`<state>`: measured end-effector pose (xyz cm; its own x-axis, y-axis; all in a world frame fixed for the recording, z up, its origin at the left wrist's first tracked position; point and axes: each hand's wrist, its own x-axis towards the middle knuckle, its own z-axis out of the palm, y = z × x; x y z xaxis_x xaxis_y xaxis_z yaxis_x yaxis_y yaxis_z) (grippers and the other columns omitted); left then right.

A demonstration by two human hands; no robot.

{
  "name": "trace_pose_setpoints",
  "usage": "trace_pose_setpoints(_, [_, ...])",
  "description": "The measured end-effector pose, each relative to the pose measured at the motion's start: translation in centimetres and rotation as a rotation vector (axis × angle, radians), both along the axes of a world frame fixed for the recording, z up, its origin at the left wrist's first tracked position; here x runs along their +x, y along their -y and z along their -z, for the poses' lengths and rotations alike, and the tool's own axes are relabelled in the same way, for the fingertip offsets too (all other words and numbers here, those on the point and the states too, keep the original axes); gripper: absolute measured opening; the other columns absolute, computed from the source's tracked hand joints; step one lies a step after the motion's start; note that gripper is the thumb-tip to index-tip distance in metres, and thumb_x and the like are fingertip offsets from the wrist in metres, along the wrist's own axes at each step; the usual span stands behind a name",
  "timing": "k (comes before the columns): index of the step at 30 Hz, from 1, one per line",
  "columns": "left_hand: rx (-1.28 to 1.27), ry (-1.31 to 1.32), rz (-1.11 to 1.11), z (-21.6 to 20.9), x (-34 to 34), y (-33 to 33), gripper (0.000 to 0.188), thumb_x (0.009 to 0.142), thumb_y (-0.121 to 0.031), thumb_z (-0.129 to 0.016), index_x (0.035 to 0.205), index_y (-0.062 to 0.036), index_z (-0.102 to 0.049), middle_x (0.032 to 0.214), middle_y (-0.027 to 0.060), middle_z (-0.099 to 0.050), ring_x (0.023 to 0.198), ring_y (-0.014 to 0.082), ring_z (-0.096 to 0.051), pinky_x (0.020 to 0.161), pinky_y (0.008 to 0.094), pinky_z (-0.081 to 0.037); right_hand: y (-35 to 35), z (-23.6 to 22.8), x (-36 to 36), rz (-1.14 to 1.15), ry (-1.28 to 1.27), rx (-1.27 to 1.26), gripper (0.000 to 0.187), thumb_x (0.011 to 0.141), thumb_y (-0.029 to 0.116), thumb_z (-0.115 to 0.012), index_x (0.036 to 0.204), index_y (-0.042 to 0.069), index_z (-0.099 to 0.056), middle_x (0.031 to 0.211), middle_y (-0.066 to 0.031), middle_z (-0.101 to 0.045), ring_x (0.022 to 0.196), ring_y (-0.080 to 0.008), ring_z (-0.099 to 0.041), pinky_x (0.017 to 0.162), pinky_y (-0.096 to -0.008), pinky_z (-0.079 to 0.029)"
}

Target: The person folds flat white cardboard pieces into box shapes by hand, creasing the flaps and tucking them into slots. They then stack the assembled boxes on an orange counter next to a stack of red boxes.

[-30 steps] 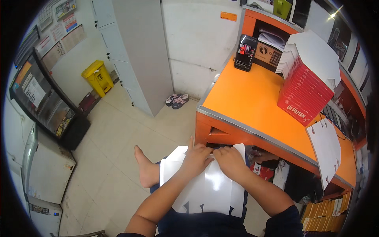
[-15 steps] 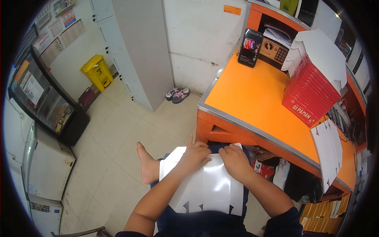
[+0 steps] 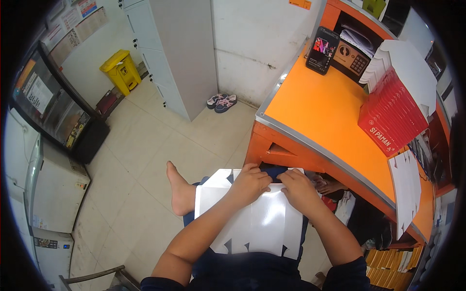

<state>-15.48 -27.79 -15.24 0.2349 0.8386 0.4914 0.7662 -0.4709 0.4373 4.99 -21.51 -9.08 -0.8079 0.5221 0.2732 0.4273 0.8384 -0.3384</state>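
A flat white die-cut cardboard sheet (image 3: 262, 223) lies across my lap, its flaps spread toward my knees. My left hand (image 3: 250, 183) presses on the sheet's far edge, fingers curled over it. My right hand (image 3: 298, 188) sits beside it on the same edge, fingers bent down onto the cardboard. Both hands are close together, almost touching, just in front of the orange desk's front edge (image 3: 310, 150). My bare foot (image 3: 178, 191) rests on the tiled floor to the left of the sheet.
On the orange desk stand a stack of red flat boxes (image 3: 391, 114), white flat sheets (image 3: 405, 194), a phone (image 3: 323, 50) and a small safe (image 3: 349, 56). A grey cabinet (image 3: 179, 53), yellow bin (image 3: 120, 69), sandals (image 3: 221, 102) and fridges (image 3: 53, 179) stand around the floor.
My hands have stayed on the sheet's far edge and shifted slightly along it; the view has tilted a little, so the desk sits higher in the picture.
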Motion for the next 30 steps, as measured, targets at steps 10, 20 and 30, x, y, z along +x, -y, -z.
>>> trace_pose_setpoints(10, [0.149,-0.029,-0.02,0.3,1.1,0.6,0.016,0.078,-0.017,-0.077,0.079,-0.0106,-0.063,0.079,0.0027,-0.062,0.085,0.023,-0.061,0.097,0.0422,-0.047,0.2,1.6,1.1,-0.043,-0.032,0.099,0.007,0.079,0.003,-0.061,0.086,0.004,-0.064,0.087,-0.0113,-0.059,0.091,-0.0313,-0.059,0.083,-0.0425,-0.049])
trace_pose_setpoints(20, [0.21,-0.055,-0.096,0.9,2.5,2.5,0.01,0.077,-0.012,-0.066,0.086,-0.0083,-0.065,0.088,0.0048,-0.063,0.089,0.0247,-0.059,0.093,0.042,-0.047,0.3,1.6,1.7,-0.138,-0.066,0.247,0.008,0.077,0.006,-0.065,0.084,0.006,-0.067,0.083,-0.0071,-0.058,0.089,-0.0279,-0.059,0.082,-0.0405,-0.048])
trace_pose_setpoints(30, [0.115,-0.072,-0.142,1.0,0.8,3.2,0.017,0.083,-0.008,-0.065,0.098,-0.0103,-0.073,0.088,0.0027,-0.065,0.091,0.0233,-0.062,0.109,0.0495,-0.044,0.4,1.6,1.0,-0.065,0.009,0.246,0.006,0.079,0.01,-0.063,0.083,0.007,-0.066,0.083,-0.0068,-0.057,0.089,-0.028,-0.059,0.083,-0.0407,-0.046])
